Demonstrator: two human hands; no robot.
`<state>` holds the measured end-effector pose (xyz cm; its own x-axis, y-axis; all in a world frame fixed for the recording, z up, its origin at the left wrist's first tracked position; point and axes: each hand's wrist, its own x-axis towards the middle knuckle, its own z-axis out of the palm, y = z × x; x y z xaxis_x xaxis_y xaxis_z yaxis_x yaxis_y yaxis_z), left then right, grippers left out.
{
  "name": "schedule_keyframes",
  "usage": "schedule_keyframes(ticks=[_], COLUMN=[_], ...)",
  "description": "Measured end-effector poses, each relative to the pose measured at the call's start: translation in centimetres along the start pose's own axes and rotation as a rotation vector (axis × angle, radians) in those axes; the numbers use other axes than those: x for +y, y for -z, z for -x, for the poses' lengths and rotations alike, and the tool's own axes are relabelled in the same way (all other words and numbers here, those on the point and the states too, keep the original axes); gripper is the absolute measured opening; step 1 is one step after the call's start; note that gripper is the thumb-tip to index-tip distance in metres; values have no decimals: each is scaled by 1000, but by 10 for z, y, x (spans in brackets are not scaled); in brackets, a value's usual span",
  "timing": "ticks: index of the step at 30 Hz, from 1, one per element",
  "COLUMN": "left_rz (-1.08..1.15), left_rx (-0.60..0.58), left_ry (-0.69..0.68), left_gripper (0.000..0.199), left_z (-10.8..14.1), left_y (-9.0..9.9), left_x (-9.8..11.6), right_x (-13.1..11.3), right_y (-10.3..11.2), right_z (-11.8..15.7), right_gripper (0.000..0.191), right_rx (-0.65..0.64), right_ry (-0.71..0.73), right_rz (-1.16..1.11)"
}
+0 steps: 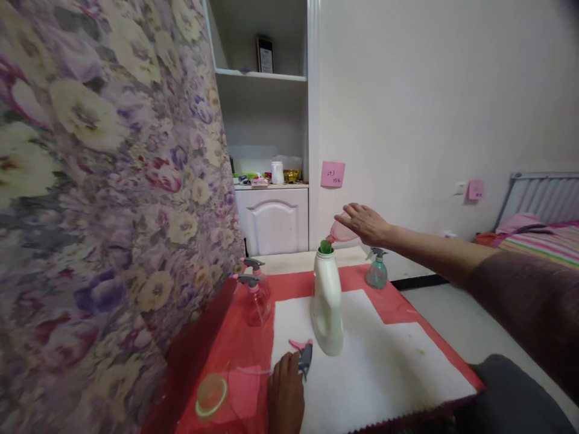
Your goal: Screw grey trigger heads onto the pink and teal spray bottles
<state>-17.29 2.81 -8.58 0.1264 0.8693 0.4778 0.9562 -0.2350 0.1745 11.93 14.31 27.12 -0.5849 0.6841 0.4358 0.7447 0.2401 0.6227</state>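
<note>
My right hand [365,223] grips a clear pink spray bottle [340,232] that has no spray head on it. The bottle is tipped, its mouth down at a green funnel [325,246]. That funnel sits in the neck of a large pale plastic jug [329,301] with a side handle, standing upright. Any liquid flow is too small to make out. Down at the near side, my left hand [286,392] is closed around a grey and pink trigger spray head [305,358]. Its thin dip tube [253,369] points left, over the red cover.
Two pink spray bottles [257,306] stand at the left, and a green one [377,274] at the back right. A clear container [211,395] is at the near left. White sheet [380,361] covers part of the red tabletop [239,346]. A floral curtain [117,181] borders the left.
</note>
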Motion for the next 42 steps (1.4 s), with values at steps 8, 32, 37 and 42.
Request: schedule_keyframes(ticks=[8,32,37,42], left_rz=[20,-6,7,15], left_rx=[40,0,-4,8], left_ry=[-21,-8,-8,-14], left_gripper=[40,43,43,44], left_z=[0,-2,-3,-4], left_y=[-1,0,1,4], left_x=[-1,0,0,2], right_x=[-4,-35,-35,-35], right_y=[11,32,33,33], right_z=[-10,-22,-20,-14], right_gripper=[54,50,52,51], right_rx=[5,42,26,13], right_ry=[67,121,107,93], right_rz=[84,233,242,226])
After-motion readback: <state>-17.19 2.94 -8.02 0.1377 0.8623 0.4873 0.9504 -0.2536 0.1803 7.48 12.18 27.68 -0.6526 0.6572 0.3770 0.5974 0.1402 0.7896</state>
